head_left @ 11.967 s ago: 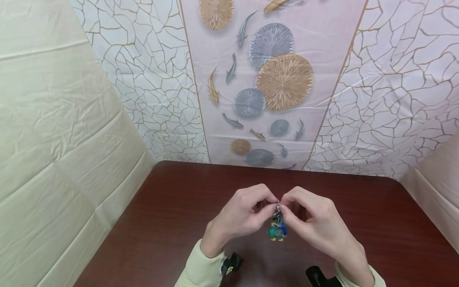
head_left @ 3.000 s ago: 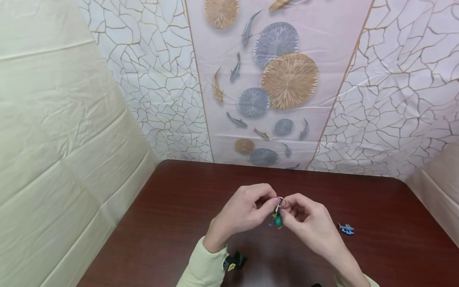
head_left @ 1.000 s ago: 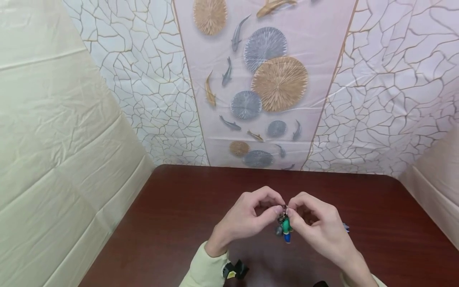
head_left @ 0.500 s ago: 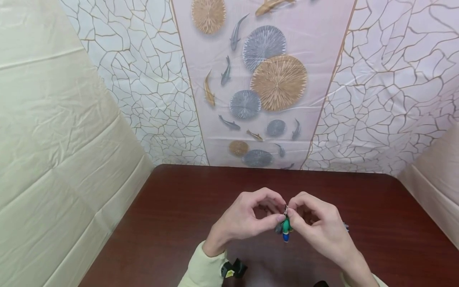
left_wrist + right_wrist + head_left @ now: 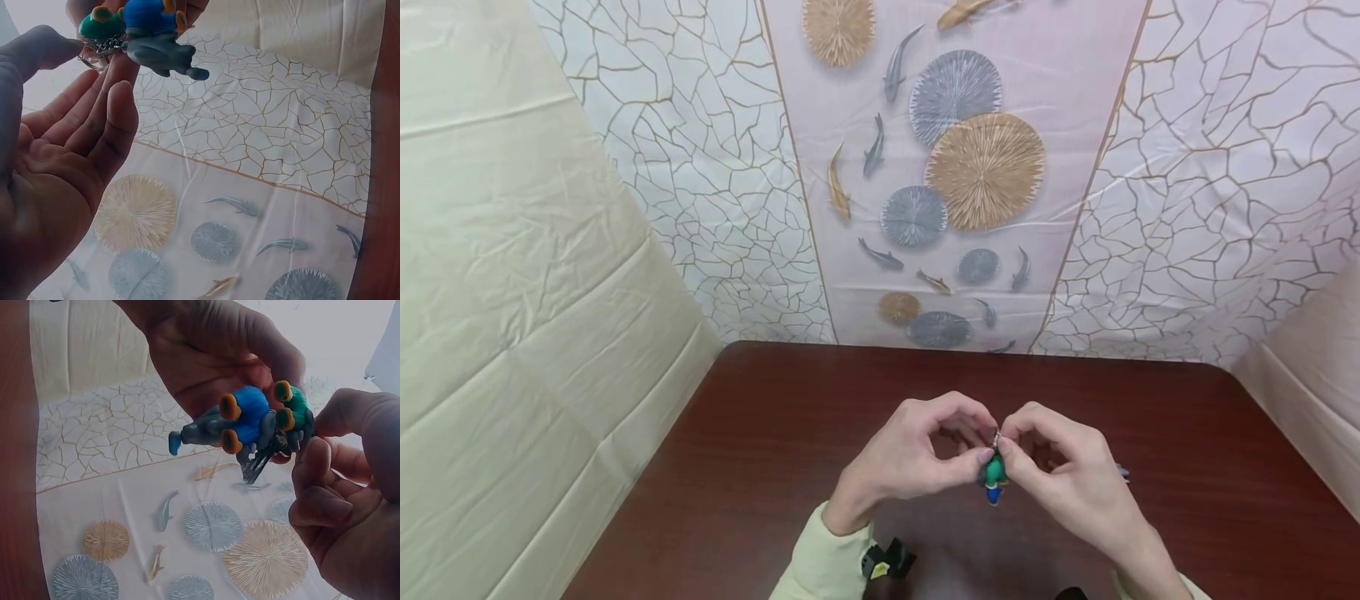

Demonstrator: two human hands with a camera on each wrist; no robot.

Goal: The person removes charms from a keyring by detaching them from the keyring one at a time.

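Between my two hands hangs a metal keyring (image 5: 997, 438) with several small charms, held above the table. My left hand (image 5: 906, 458) pinches at it from the left, its thumb tip by the top of the charms. From the right, my right hand (image 5: 1071, 471) pinches the ring between thumb and index finger. A green-bodied charm (image 5: 294, 407) and a blue-bodied charm (image 5: 245, 415), both with orange-rimmed feet, dangle there. A grey shark-like charm (image 5: 164, 55) with a blue tip is beside them, near the short chains. Fingertips partly cover the ring.
A small grey-and-blue charm (image 5: 1123, 473) lies on the dark red-brown table (image 5: 760, 467), mostly hidden behind the right hand. Black straps with camera mounts (image 5: 887, 560) sit at the wrists. Patterned cloth (image 5: 985, 171) hangs behind the table, with cream cloth (image 5: 550, 333) at the left.
Since the oldest frame a shark charm has come to lie on the table at right. The held charms have turned, green and blue now hanging in front. Lately the left thumb has shifted slightly down.
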